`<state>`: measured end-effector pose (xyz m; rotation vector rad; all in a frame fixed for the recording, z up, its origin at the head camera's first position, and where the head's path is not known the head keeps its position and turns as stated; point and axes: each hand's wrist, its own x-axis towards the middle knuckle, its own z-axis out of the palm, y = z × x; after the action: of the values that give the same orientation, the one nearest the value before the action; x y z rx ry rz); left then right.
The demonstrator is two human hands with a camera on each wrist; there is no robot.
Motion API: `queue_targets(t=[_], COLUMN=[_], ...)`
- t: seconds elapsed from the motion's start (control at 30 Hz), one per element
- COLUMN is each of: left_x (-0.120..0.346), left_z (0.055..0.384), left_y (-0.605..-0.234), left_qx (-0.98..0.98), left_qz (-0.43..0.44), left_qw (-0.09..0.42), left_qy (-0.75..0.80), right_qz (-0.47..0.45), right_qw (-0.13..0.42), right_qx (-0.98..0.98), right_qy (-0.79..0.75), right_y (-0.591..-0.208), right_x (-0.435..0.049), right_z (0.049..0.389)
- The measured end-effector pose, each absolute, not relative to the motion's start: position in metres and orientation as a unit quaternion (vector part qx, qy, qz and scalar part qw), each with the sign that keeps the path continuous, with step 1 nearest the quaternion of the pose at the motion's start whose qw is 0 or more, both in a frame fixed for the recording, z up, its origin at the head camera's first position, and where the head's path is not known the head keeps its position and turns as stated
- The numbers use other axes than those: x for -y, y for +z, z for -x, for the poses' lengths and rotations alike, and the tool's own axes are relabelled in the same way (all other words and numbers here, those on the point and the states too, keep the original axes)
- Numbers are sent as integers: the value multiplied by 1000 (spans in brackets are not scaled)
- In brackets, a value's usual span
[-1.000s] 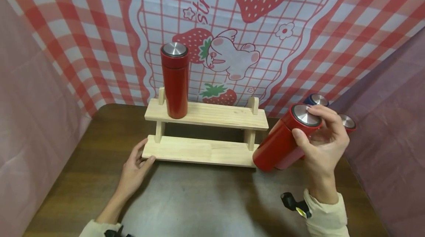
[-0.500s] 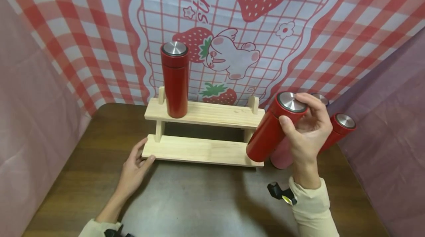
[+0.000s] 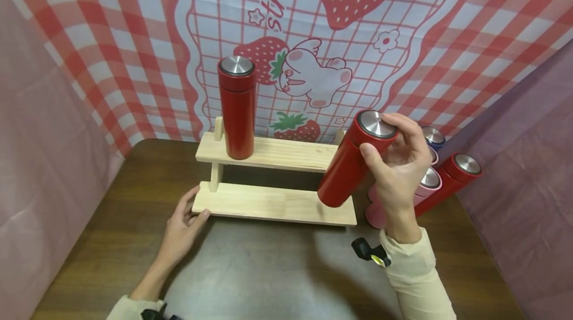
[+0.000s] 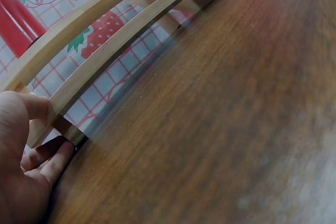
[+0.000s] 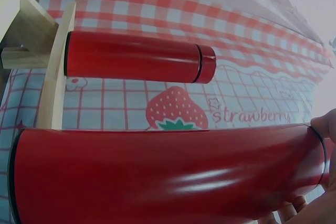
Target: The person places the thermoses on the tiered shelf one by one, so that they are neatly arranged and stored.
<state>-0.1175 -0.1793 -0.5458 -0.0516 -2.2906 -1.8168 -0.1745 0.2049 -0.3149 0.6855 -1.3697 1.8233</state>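
Observation:
My right hand [image 3: 400,170] grips a red thermos flask [image 3: 349,165] near its silver-topped lid. The flask is tilted, its base held over the right part of the two-tier wooden rack [image 3: 250,201]. In the right wrist view, the held flask [image 5: 157,174] fills the lower part. At the rack's lower left end, my left hand [image 3: 179,235] pinches the board. The left wrist view has the thumb on the board and the fingers [image 4: 58,163] under it. A second red flask [image 3: 238,116] stands upright at the left of the upper tier.
To the right, behind my right hand, stand pink flasks [image 3: 430,180], another red flask [image 3: 452,175] and a blue-rimmed one [image 3: 433,136], partly hidden. A strawberry-print cloth [image 3: 331,76] hangs behind the brown table [image 3: 268,270]. Pink cloths flank both sides.
My right hand has carried the red flask leftward and up, from the rack's right end to above the board. Pink flasks have come into view behind it. The left hand stays put.

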Motion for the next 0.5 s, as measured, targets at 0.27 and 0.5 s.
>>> queue_targets(t=[0.27,0.5], left_x=[178,179], left_z=[116,116], left_y=[-542,-544], left_qx=[779,786], left_qz=[5,0], left_qw=[103,97], left_qy=[-618,-610], right_qz=[-277,-284], right_qw=[360,372], right_qx=[539,557], right_qy=[709,686], right_y=[-311,-306], right_x=[-192,-183], right_z=[182,189])
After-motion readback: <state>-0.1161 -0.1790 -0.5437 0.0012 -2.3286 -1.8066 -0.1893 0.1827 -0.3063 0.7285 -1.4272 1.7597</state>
